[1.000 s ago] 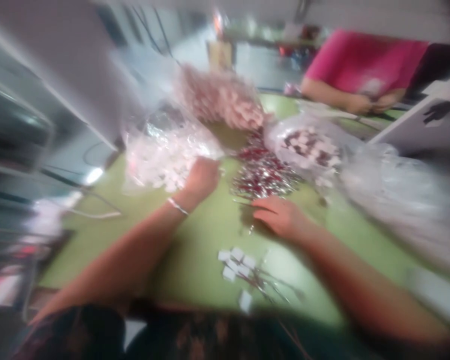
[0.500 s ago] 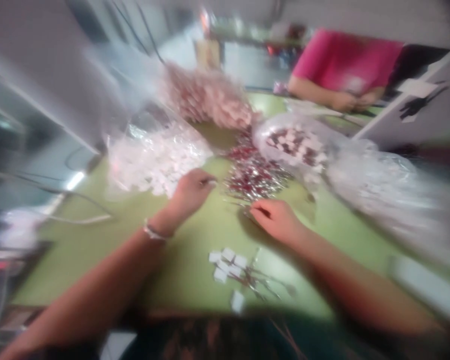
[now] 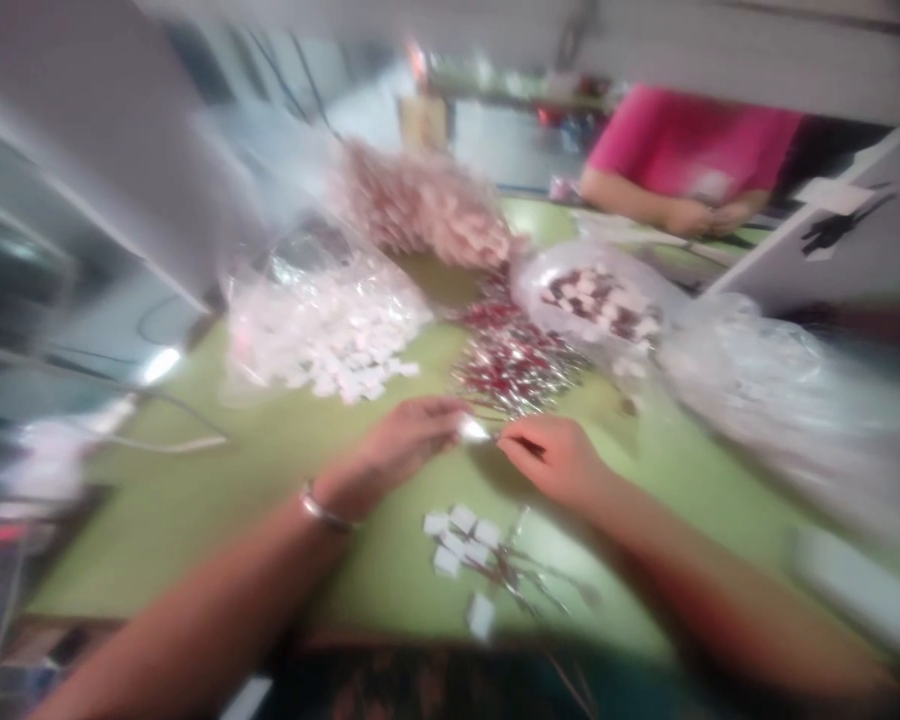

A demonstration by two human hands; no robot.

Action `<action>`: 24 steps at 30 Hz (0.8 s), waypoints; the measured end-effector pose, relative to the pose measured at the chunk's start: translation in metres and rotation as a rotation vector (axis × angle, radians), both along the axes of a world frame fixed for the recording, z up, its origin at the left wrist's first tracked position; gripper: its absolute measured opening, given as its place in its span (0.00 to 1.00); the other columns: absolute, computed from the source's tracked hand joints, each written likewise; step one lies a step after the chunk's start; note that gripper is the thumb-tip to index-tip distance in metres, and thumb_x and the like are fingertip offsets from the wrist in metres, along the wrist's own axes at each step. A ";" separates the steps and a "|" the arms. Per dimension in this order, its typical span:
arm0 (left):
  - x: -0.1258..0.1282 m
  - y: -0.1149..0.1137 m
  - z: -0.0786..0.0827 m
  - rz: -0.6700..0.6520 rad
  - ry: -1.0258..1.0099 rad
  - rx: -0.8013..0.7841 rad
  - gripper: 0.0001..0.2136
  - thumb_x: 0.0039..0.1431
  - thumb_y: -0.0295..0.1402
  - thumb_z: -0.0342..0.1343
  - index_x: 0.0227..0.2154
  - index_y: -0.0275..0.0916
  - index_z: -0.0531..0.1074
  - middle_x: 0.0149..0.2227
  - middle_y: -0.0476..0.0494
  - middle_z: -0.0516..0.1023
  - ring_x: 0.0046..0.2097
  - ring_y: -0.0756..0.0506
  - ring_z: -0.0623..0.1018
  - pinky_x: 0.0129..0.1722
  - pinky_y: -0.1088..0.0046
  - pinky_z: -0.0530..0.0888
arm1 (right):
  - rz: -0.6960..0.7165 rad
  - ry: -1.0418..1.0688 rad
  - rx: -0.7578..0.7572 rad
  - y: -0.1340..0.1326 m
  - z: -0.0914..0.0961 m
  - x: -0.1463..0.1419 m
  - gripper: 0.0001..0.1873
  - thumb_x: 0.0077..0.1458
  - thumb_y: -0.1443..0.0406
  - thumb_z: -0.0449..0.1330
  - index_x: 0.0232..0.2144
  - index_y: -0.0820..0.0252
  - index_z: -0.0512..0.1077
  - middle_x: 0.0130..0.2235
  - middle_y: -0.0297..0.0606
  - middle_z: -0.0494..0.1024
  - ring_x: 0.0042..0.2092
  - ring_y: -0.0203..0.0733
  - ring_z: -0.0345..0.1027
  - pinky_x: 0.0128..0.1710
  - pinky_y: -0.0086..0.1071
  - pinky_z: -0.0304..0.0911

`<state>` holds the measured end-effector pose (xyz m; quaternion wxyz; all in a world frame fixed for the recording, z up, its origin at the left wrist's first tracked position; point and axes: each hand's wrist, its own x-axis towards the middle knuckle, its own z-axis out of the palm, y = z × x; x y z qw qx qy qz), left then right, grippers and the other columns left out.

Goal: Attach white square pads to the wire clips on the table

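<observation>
The picture is blurred. My left hand [image 3: 409, 440] pinches a small white square piece [image 3: 471, 430] at its fingertips, over the green table [image 3: 195, 500]. My right hand [image 3: 555, 460] is closed in a pinch just right of that piece, on something thin I cannot make out. Both hands meet in front of a pile of red and silver parts [image 3: 514, 360]. A small group of white pieces with thin wires [image 3: 469, 545] lies near the table's front edge, below the hands.
A clear bag of white square pieces [image 3: 322, 320] lies open at the left. A bag of pinkish parts [image 3: 427, 210] stands behind, another bag [image 3: 592, 295] and crumpled plastic [image 3: 780, 390] to the right. A person in a pink shirt [image 3: 690, 150] sits across the table.
My left hand drew back from the bag of white pieces and came to the right hand with a white piece. My right hand stayed near the red and silver pile.
</observation>
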<state>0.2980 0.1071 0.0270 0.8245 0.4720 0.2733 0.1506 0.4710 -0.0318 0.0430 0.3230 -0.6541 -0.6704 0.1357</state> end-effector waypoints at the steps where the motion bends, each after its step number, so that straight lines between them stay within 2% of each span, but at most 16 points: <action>1: -0.001 0.000 0.000 0.005 0.012 0.006 0.10 0.47 0.32 0.67 0.34 0.34 0.79 0.28 0.46 0.77 0.27 0.54 0.71 0.28 0.76 0.69 | -0.001 -0.008 -0.009 0.000 0.000 0.001 0.10 0.60 0.65 0.54 0.29 0.58 0.74 0.30 0.33 0.78 0.31 0.33 0.68 0.32 0.28 0.58; 6: -0.003 -0.001 -0.007 -0.033 0.150 0.222 0.14 0.49 0.39 0.67 0.35 0.35 0.77 0.27 0.45 0.78 0.25 0.53 0.73 0.24 0.76 0.68 | -0.080 -0.116 -0.096 -0.001 0.000 0.001 0.11 0.60 0.65 0.53 0.30 0.58 0.74 0.29 0.34 0.78 0.28 0.34 0.66 0.30 0.29 0.53; 11: -0.004 -0.006 -0.018 -0.135 0.213 0.428 0.16 0.52 0.42 0.63 0.39 0.37 0.77 0.25 0.45 0.78 0.24 0.50 0.74 0.22 0.75 0.68 | -0.043 -0.244 -0.159 -0.002 -0.001 -0.005 0.13 0.61 0.65 0.50 0.29 0.59 0.72 0.25 0.35 0.75 0.26 0.35 0.62 0.28 0.29 0.48; 16: -0.005 -0.012 -0.026 -0.202 0.221 0.520 0.14 0.53 0.42 0.62 0.37 0.36 0.78 0.23 0.46 0.78 0.24 0.50 0.75 0.24 0.74 0.71 | 0.012 -0.237 -0.231 -0.007 -0.006 -0.009 0.12 0.61 0.65 0.50 0.28 0.59 0.69 0.23 0.32 0.70 0.24 0.33 0.56 0.27 0.29 0.43; 24: -0.005 -0.015 -0.027 -0.281 0.249 0.650 0.09 0.55 0.37 0.59 0.35 0.37 0.78 0.22 0.47 0.78 0.24 0.50 0.75 0.26 0.74 0.72 | 0.038 -0.213 -0.287 -0.012 -0.014 -0.015 0.12 0.60 0.66 0.51 0.25 0.59 0.66 0.21 0.30 0.64 0.23 0.32 0.52 0.26 0.30 0.41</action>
